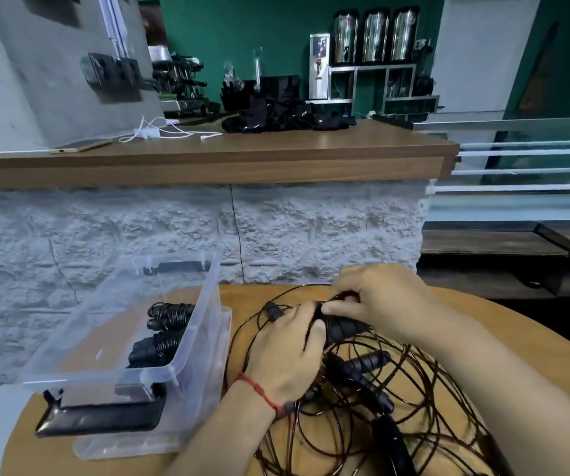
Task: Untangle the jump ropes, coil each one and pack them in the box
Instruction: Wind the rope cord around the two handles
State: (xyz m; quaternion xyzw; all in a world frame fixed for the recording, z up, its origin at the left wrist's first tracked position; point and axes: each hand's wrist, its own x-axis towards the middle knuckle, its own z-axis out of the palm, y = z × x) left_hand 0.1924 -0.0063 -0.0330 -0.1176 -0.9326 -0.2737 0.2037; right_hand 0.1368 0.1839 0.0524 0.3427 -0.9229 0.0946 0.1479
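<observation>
Box [98, 374] of clear plastic stands on its lid [146, 444] at the counter's [238, 297] left edge, with two coiled black ropes [170, 314] lying side by side inside. Right of it, the left grip [287, 355] and right grip [379, 297] both clamp one bundle of black handles [342, 326] over a tangle of ropes [376, 398] mid-counter, where at least three loose handles show.

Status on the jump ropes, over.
Left hand and right hand both grip a black handle. Coiled ropes in the box. Loose tangle under both wrists.
</observation>
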